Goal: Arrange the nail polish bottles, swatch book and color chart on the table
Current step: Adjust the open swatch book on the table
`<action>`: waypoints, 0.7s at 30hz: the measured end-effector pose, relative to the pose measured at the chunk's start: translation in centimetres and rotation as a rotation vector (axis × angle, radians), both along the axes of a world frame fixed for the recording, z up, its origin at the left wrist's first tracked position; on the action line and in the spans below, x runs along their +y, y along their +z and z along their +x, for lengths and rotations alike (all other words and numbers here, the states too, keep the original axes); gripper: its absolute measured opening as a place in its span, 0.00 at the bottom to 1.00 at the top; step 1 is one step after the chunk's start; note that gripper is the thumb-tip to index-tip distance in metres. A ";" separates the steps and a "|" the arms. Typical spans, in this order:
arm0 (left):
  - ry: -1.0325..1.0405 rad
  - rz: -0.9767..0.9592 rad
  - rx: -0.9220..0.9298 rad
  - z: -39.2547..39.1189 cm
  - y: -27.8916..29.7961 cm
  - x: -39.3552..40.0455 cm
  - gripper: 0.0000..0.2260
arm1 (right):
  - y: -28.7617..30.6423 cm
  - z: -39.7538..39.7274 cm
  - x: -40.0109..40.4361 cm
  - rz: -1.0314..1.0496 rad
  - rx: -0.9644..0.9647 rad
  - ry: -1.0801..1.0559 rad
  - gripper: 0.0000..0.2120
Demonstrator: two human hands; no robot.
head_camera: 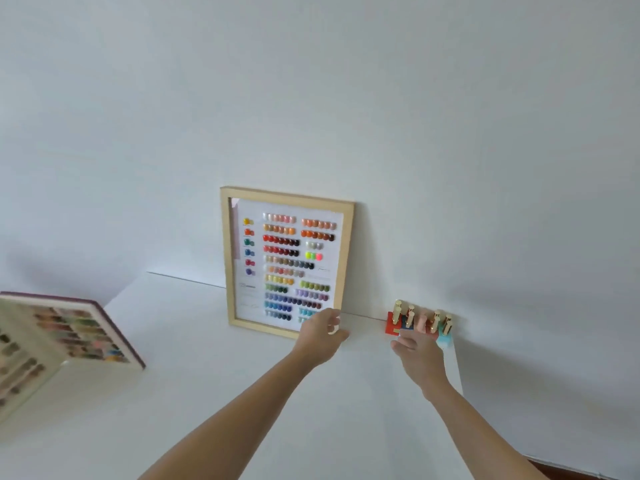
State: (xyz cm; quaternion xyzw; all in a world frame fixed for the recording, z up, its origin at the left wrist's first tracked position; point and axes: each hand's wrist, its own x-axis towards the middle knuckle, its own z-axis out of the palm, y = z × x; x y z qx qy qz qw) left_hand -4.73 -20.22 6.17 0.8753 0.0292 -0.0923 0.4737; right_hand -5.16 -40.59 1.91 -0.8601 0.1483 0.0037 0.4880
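Wood-framed and upright, the color chart leans against the white wall at the back of the table, its lower edge resting on the surface. Just to its right, well back against the same wall, the nail polish bottles stand together in a tight cluster, gold caps up, bodies in red, blue, pink and light blue. The swatch book lies open at the far left of the table, tilted and partly out of view, well apart from the other two.

Both arms reach forward. The left hand is near the chart's lower right corner, fingers loosely curled and gripping nothing; whether it touches the frame is hard to tell. The right hand hovers just in front of the bottles, fingers spread and empty.

By the look of things, the chart and bottles are already close to a tidy placing along the wall, perhaps needing only a last nudge. The swatch book seems the piece left: it sits askew at the edge and probably wants bringing in line.
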 end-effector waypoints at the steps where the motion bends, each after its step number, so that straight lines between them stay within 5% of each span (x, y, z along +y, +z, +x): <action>1: 0.012 -0.003 -0.012 -0.5 0.6 1.3 0.23 | 0.6 -0.3 1.1 0.002 -0.008 0.025 0.12; 7: 0.121 -0.038 -0.072 -4.3 3.7 10.3 0.23 | 3.7 -2.0 9.3 0.015 -0.042 0.200 0.07; 21: 0.398 0.073 -0.139 -18.7 4.7 38.3 0.20 | 7.2 -8.4 34.9 -0.047 -0.097 0.512 0.14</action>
